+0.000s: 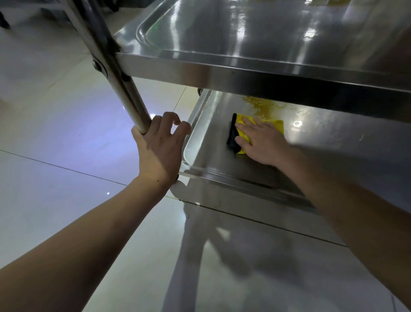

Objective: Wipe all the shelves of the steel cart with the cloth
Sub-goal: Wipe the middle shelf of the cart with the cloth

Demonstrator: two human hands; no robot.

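The steel cart shows two shelves: an upper shelf (255, 35) and, below it, the bottom shelf (329, 142). A folded yellow cloth with a black edge (242, 123) lies on the bottom shelf near its left end. My right hand (264, 142) presses flat on the cloth with straight fingers. A yellow-brown smear (264, 104) stains the shelf just behind the cloth. My left hand (160, 147) grips the cart's front-left steel post (124, 89) at its lower end, beside the shelf's corner.
Glossy pale floor tiles (66, 124) surround the cart on the left and in front. The upper shelf overhangs the bottom one and hides its far part. Another yellowish mark (329, 2) shows at the upper shelf's far edge.
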